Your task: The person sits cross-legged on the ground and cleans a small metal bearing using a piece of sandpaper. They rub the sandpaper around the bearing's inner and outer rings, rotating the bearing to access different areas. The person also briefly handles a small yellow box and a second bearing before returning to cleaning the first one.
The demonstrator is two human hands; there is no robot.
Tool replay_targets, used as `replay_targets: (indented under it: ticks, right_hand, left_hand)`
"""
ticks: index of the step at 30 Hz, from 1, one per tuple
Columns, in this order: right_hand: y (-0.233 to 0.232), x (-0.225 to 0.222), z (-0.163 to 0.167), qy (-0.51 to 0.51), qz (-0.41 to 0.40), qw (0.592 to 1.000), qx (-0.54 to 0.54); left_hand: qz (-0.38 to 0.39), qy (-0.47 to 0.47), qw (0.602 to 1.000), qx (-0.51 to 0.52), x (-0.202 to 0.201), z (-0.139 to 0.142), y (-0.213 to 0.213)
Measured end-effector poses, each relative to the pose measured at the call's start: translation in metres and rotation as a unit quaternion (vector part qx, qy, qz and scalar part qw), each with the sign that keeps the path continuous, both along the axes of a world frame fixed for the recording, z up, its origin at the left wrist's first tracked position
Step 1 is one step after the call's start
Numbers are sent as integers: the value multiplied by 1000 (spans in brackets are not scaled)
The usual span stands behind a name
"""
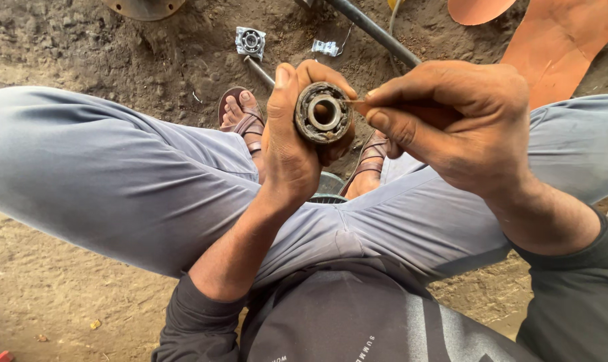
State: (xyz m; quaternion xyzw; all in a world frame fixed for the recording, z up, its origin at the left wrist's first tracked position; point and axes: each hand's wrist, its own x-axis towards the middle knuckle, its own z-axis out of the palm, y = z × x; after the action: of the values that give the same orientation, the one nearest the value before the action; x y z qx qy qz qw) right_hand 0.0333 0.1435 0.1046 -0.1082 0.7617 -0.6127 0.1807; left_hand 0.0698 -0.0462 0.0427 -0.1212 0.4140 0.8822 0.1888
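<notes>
Between the knees, hands (297, 144) (451, 121) hold a dirty bearing (322, 112).

Rusty, grimy metal bearing (323, 112); rough, matt dirt ground (56, 40).

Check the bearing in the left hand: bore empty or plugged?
Empty. The bearing, gripped by the left hand, shows an open centre hole; the right hand pokes its rim.

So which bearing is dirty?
The bearing in the left hand: grimy and brown, while the other bearing on the ground looks clean and silvery.
</notes>
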Motion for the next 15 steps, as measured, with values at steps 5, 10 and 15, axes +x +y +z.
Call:
replay_targets:
  ticks: [5, 10, 15]
  right_hand:
    - [-4, -1, 12, 20, 21, 998, 48]
    - [-4, 0, 14, 73, 23, 994, 81]
    - [-3, 1, 17, 85, 33, 992, 89]
  left_hand:
    - [-1, -10, 1000, -12, 1, 1, -2]
    - [-8, 6, 1000, -7, 1, -1, -2]
    - [-12, 16, 1000, -21, 3, -5, -3]
